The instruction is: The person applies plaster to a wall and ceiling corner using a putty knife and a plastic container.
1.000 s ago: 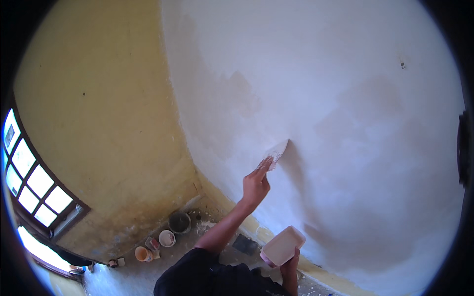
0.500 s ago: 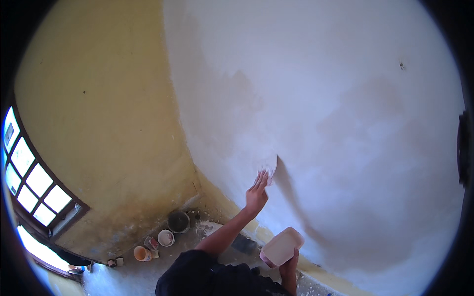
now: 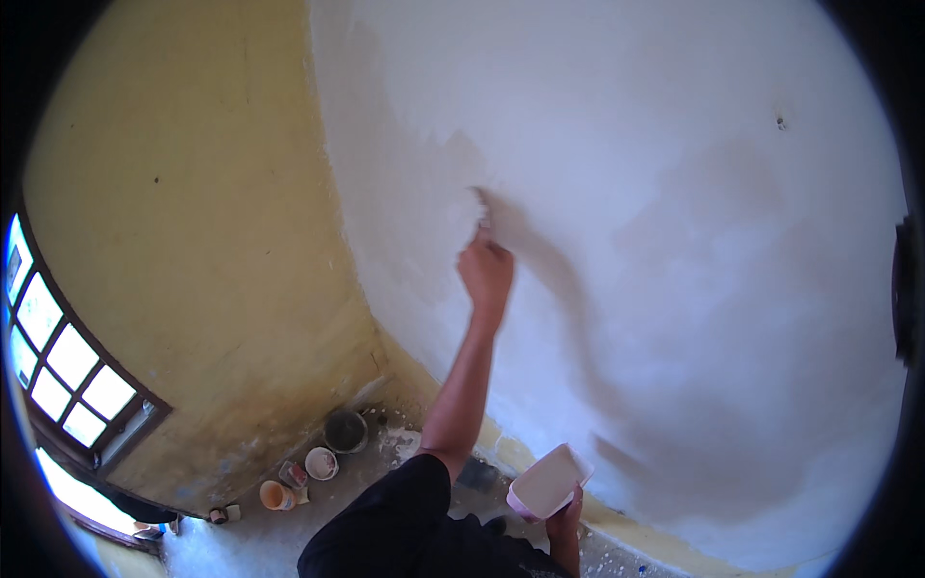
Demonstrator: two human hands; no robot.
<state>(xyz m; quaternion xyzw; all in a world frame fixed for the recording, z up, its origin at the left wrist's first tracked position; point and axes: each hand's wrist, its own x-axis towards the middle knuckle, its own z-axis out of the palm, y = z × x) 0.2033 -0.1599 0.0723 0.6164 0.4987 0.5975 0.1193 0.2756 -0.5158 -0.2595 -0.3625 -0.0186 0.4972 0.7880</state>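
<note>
My left hand is raised at arm's length to the white wall, its fingers closed round a putty scraper. The scraper is seen nearly edge-on and slightly blurred, its blade at the wall surface and smeared with white. Lower down on the right, my right hand grips a pink rectangular tub from the side and below, the thumb at its edge. Off-white paste fills the tub, which is held tilted close to the wall. Darker, damp-looking patches mark the wall.
A yellow wall meets the white one at a corner on the left. Along its foot stand a black bucket, a white bucket and an orange container. A barred window is at far left.
My left hand has moved up and slightly left along the wall with the scraper, turning it from flat with fingers spread on the blade to nearly edge-on. The tub has stayed almost in place.
</note>
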